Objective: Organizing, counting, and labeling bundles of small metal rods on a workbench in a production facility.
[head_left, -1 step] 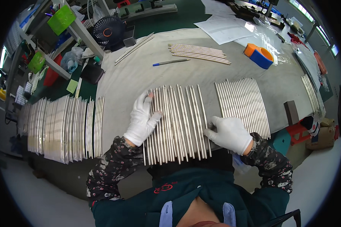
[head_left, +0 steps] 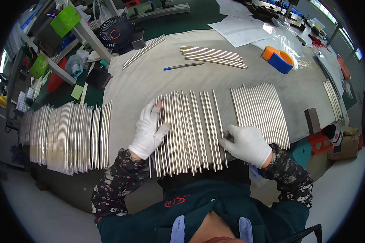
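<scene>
A row of slim silver metal rods (head_left: 184,139) lies side by side at the table's near edge, between my hands. My left hand (head_left: 145,131), in a white glove with a bare fingertip showing, rests over the row's left end. Its thumb and fingers are spread apart on the rods. A single rod (head_left: 151,167) comes out from under it, slightly apart from the others. At the row's right end my right hand (head_left: 249,142), gloved too, is curled, thumb tip at the outermost rod (head_left: 218,115). Its other fingers are folded and partly hidden. Small gaps separate the rods toward the right.
Another rod group (head_left: 258,109) lies to the right; bagged rods (head_left: 61,137) line the left edge. Farther back are a few rods (head_left: 213,56), a pen (head_left: 183,67), orange and blue tape rolls (head_left: 280,62), papers (head_left: 241,31) and a fan (head_left: 116,33). A dark block (head_left: 312,120) sits right.
My left hand has slid slightly left, and the leftmost rod has shifted left with it, away from its neighbours. My right hand and the rods beside it have moved a touch right.
</scene>
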`<state>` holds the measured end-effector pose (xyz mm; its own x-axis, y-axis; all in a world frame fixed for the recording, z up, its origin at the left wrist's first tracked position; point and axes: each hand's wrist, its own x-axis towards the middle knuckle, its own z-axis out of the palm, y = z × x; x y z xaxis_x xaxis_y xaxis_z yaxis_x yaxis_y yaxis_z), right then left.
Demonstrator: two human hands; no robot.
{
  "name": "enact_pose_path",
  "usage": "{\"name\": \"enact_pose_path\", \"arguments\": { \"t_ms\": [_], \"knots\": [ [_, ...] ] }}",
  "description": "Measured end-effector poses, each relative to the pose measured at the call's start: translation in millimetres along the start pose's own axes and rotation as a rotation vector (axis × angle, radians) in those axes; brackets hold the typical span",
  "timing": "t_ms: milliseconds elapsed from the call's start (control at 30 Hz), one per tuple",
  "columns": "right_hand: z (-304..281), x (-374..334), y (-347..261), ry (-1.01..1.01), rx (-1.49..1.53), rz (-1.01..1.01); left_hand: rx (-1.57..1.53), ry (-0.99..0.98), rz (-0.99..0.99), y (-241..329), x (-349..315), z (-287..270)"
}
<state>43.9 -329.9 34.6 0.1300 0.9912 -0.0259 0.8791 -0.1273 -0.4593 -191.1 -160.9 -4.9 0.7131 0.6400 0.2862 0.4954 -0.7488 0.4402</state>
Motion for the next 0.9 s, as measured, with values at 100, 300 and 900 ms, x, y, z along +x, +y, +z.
{"name": "enact_pose_path", "arguments": {
  "t_ms": [100, 300, 900],
  "knots": [
    [0.9, -8.6, -0.8, 0.047, 0.044, -0.05, 0.08, -0.095, 0.125, -7.4, -24.3, -12.0],
    [1.0, -21.2, 0.4, 0.004, -0.149, -0.194, 0.293, -0.18, 0.112, 5.0, -31.4, -12.1],
    [-16.3, -94.8, 109.8, 0.617, -0.204, 0.471, 0.14, -0.504, 0.992, 130.2, 98.3, 44.9]
  ]
}}
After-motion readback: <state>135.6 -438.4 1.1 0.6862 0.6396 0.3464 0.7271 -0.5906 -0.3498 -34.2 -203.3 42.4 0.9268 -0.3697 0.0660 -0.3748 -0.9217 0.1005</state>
